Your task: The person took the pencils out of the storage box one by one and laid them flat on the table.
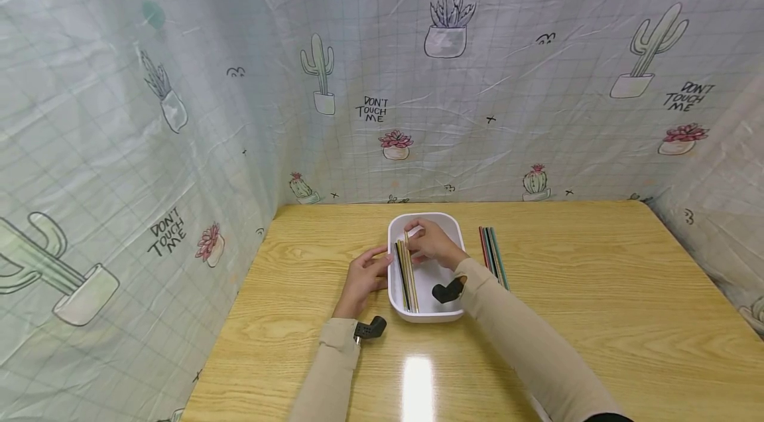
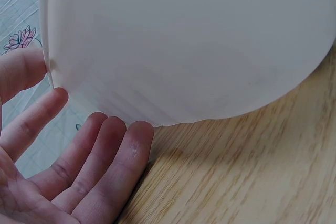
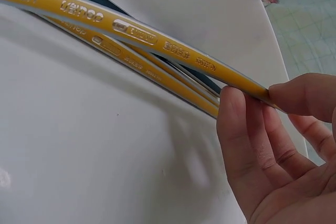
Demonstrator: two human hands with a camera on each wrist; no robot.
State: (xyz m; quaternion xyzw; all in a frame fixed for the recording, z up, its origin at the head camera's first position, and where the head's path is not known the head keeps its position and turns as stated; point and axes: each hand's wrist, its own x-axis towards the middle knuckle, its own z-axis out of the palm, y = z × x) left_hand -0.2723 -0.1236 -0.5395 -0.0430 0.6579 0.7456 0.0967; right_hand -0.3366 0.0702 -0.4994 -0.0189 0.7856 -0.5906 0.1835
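A white plastic tray [image 1: 426, 317] stands on the table with several pencils [image 1: 404, 279] lying lengthwise along its left side, yellow and dark ones among them. Over the inside of the tray, my right hand [image 1: 432, 244] pinches the end of a yellow pencil [image 3: 136, 32] between thumb and fingers. This pencil is raised over other yellow pencils [image 3: 142, 66] and a dark green one. My left hand [image 1: 364, 273] holds the tray's left side. In the left wrist view its thumb is at the rim and its fingertips [image 2: 139, 135] touch the outer wall.
To the right of the tray, several red, dark and green pencils [image 1: 494, 256] lie together on the wooden table [image 1: 597, 289]. A cloth printed with cacti [image 1: 447, 110] hangs behind the table and along its sides. Each wrist carries a small black camera [image 1: 371, 327].
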